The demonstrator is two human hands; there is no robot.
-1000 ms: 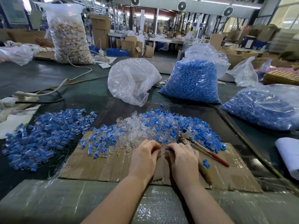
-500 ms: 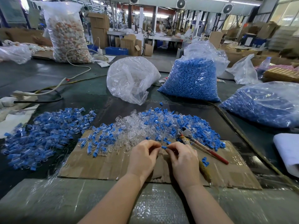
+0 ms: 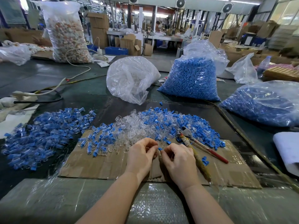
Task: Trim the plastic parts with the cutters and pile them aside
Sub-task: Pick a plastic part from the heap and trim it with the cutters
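My left hand (image 3: 142, 155) and my right hand (image 3: 178, 159) meet fingertip to fingertip over a sheet of cardboard (image 3: 100, 165). Between them sits a small blue plastic part (image 3: 160, 149), pinched by my right fingers; my left fingers curl round something small and clear that I can hardly make out. Just beyond lies a mixed heap of clear and blue parts (image 3: 155, 125). The cutters (image 3: 192, 139), with one red handle and one wrapped handle, lie untouched right of my hands. A pile of joined blue-and-clear parts (image 3: 45, 135) spreads at the left.
Behind the heap stand a clear bag (image 3: 131, 78) and a full bag of blue parts (image 3: 192, 78); another blue-filled bag (image 3: 265, 104) lies at the right. A cable and power strip (image 3: 24, 94) cross the dark table at left. White material (image 3: 288, 149) sits at the right edge.
Both hands have lifted slightly off the cardboard and drawn closer to the heap; a blue part now shows between the fingertips. The cutters have not moved.
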